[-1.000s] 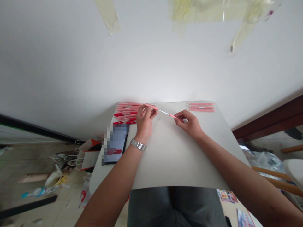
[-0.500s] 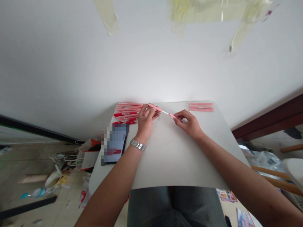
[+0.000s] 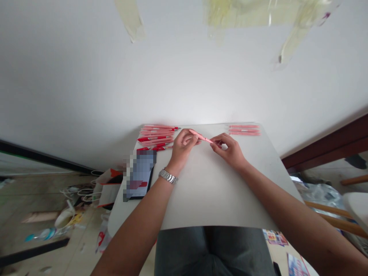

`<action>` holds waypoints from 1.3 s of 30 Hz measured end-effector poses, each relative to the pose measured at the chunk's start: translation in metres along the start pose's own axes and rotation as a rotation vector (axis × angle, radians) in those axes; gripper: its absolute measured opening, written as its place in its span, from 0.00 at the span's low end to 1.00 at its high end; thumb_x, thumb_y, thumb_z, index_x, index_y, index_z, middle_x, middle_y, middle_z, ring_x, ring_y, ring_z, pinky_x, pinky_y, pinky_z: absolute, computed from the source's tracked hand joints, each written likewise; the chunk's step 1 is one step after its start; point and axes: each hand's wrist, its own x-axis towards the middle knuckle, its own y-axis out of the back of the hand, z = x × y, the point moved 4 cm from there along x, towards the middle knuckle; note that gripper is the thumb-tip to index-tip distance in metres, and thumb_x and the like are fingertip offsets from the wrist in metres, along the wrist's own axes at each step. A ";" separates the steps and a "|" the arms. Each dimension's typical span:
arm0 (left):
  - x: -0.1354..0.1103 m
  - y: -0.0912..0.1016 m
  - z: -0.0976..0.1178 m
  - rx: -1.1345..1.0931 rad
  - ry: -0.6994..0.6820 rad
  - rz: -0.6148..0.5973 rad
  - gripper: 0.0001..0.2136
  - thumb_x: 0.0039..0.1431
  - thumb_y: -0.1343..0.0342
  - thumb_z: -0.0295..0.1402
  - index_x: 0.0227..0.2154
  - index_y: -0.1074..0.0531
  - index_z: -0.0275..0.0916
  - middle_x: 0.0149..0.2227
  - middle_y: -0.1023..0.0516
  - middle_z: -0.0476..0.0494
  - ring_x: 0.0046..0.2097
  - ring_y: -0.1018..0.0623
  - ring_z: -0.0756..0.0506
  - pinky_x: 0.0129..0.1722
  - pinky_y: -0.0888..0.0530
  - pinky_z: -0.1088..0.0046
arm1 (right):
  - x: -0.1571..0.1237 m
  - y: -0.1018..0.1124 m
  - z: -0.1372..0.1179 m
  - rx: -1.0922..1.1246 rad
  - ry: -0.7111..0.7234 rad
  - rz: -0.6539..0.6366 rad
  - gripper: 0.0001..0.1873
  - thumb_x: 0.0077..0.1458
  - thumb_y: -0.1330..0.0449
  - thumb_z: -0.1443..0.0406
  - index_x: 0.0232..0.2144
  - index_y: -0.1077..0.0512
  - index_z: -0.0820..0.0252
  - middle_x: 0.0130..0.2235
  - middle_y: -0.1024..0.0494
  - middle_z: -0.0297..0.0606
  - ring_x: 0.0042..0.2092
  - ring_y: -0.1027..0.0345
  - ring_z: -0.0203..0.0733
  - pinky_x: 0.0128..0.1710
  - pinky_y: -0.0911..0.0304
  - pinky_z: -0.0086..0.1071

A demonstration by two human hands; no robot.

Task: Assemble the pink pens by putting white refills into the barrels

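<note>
Between my hands is a slim pink pen (image 3: 201,136), tilted down toward the right. My left hand (image 3: 184,145), with a metal watch at the wrist, pinches its barrel. My right hand (image 3: 228,148) pinches the pen's other end between thumb and fingertips. The two pink parts now meet, with no white shaft showing between them. To the left of my left hand lies a pile of pink and red pens (image 3: 156,135). Several pink pens (image 3: 244,130) lie in a row at the back right of the table.
A phone (image 3: 140,174) lies at the left side of the white table (image 3: 212,199). The wall (image 3: 184,76) rises straight behind the table's back edge. Bags and cables (image 3: 107,188) are on the floor to the left; a wooden-legged chair (image 3: 336,218) stands at the right.
My left hand has moved slightly right and down, pushing the pink barrel along the white shaft until it meets the piece in my right hand. My right hand has stayed put.
</note>
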 end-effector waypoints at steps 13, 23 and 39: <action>-0.001 -0.002 -0.003 -0.009 -0.003 -0.069 0.12 0.65 0.35 0.41 0.43 0.28 0.41 0.48 0.16 0.38 0.52 0.17 0.42 0.53 0.19 0.60 | 0.001 -0.001 -0.001 -0.008 -0.011 -0.051 0.16 0.71 0.44 0.52 0.43 0.22 0.54 0.37 0.22 0.39 0.37 0.29 0.42 0.39 0.33 0.38; -0.002 -0.005 -0.004 -0.042 0.006 -0.055 0.13 0.64 0.34 0.42 0.43 0.27 0.41 0.48 0.15 0.38 0.52 0.17 0.43 0.54 0.20 0.61 | -0.002 -0.002 0.008 0.074 -0.146 -0.013 0.16 0.63 0.36 0.50 0.43 0.27 0.54 0.37 0.21 0.36 0.38 0.28 0.42 0.40 0.33 0.35; -0.001 -0.001 -0.005 -0.074 0.023 -0.016 0.14 0.62 0.33 0.42 0.43 0.27 0.41 0.48 0.16 0.38 0.53 0.18 0.43 0.55 0.22 0.61 | -0.002 -0.002 0.004 0.002 -0.173 -0.073 0.19 0.69 0.44 0.49 0.45 0.24 0.55 0.35 0.22 0.37 0.37 0.30 0.42 0.40 0.35 0.35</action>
